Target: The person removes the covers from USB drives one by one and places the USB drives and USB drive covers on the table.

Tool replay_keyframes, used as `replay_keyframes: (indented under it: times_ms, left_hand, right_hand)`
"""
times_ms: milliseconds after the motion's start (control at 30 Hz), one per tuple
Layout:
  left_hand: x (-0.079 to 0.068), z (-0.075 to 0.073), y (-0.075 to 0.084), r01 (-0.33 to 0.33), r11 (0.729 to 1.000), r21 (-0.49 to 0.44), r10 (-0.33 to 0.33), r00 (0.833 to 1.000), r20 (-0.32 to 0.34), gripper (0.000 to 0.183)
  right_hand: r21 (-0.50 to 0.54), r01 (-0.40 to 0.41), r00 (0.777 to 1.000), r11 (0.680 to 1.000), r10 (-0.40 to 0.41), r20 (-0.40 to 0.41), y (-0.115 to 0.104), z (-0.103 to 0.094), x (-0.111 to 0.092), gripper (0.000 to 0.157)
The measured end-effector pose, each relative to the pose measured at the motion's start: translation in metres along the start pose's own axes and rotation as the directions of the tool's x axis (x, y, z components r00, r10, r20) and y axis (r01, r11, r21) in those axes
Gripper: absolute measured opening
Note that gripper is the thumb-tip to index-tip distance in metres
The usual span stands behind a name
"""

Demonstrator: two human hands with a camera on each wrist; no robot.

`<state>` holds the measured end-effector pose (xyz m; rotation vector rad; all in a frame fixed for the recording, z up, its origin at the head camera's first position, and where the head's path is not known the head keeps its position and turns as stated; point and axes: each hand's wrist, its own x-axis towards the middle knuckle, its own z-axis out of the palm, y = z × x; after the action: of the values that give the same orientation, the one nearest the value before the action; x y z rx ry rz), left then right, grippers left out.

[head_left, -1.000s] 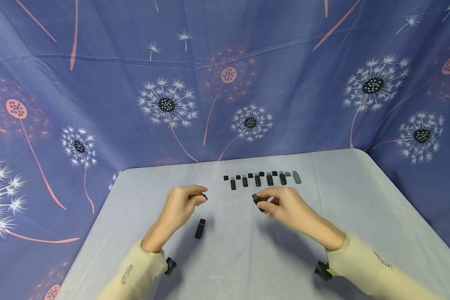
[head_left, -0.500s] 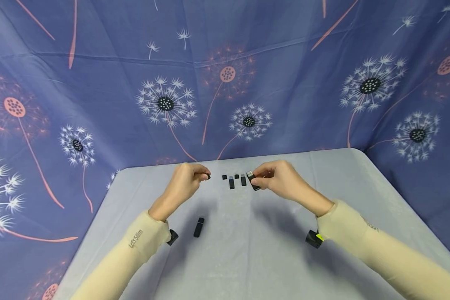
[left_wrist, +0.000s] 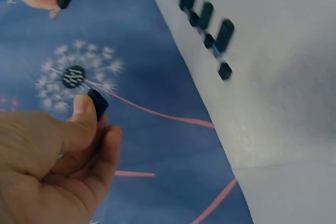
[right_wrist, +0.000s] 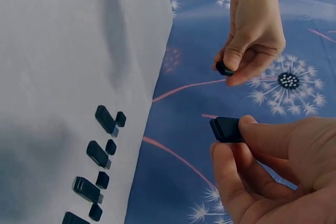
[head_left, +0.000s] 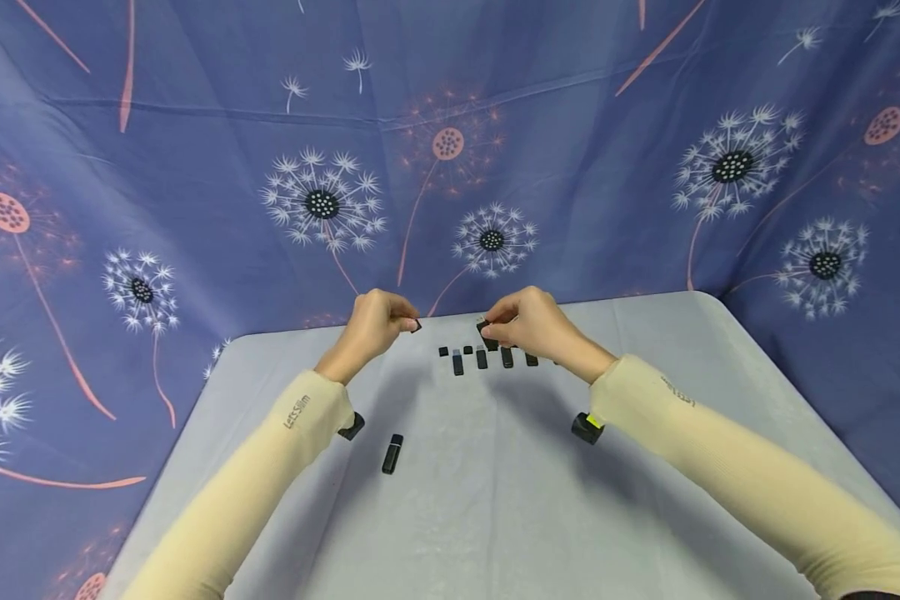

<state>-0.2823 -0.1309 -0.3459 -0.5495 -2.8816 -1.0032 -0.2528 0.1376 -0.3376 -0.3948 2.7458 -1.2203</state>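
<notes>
Above the far part of the table, my left hand [head_left: 373, 327] pinches a small black USB stick cap [left_wrist: 98, 104] between thumb and fingers. Level with it on the right, my right hand [head_left: 532, 323] holds a black USB stick [right_wrist: 229, 130], its metal plug bare and pointing away in the head view. The two hands are apart, with a gap between cap and stick. Below them lies a row of uncapped USB sticks [head_left: 482, 359], each with a small cap [head_left: 443, 352] beside its plug. My right hand and wrist hide the row's right end.
A capped black USB stick [head_left: 392, 454] lies alone on the pale table [head_left: 450, 517], nearer me and left of centre. Behind the table's far edge hangs a blue dandelion-patterned cloth [head_left: 585, 208]. Black wrist cameras [head_left: 587, 427] hang under both sleeves.
Both hands have moved forward and up toward the far edge, the right also leftward, carrying the cap and the USB stick. The capped stick on the table stays put.
</notes>
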Motion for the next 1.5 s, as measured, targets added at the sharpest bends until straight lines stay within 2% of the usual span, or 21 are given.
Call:
replay_keyframes:
  times_ms: [267,567,700,833,933,1133,1367,1500]
  left_hand:
    - [0.021,0.004,-0.013,-0.009,1.000,0.014,0.008,0.999,0.035,0.010]
    - [0.044,0.017,-0.026,0.059,0.996,0.063,-0.065,0.992,0.110,0.011]
    - [0.052,0.022,-0.032,0.074,0.994,0.083,-0.085,0.987,0.138,0.012]
    - [0.058,0.027,-0.038,0.117,0.989,0.088,-0.131,0.976,0.175,0.014]
    - [0.060,0.032,-0.043,0.155,0.984,0.091,-0.170,0.967,0.188,0.012]
    - [0.060,0.039,-0.051,0.190,0.976,0.108,-0.209,0.953,0.219,0.009]
    - [0.057,0.046,-0.056,0.157,0.975,0.160,-0.192,0.953,0.235,0.007]
    - [0.056,0.050,-0.060,0.135,0.970,0.201,-0.186,0.947,0.262,0.007]
  right_hand:
    - [0.026,-0.045,0.999,0.999,0.045,0.009,-0.002,0.014,0.028,0.021]
    - [0.095,-0.159,0.987,0.983,0.155,0.045,0.000,0.032,0.055,0.025]
    - [0.109,-0.185,0.982,0.977,0.180,0.049,0.002,0.041,0.064,0.025]
    - [0.102,-0.192,0.981,0.976,0.188,0.048,0.004,0.051,0.070,0.022]
    - [0.091,-0.195,0.980,0.977,0.190,0.062,0.005,0.060,0.074,0.022]
    - [0.084,-0.211,0.976,0.974,0.205,0.078,0.009,0.078,0.080,0.018]
    - [0.079,-0.219,0.974,0.972,0.214,0.072,0.010,0.093,0.085,0.014]
    - [0.063,-0.233,0.971,0.970,0.228,0.077,0.010,0.101,0.087,0.011]
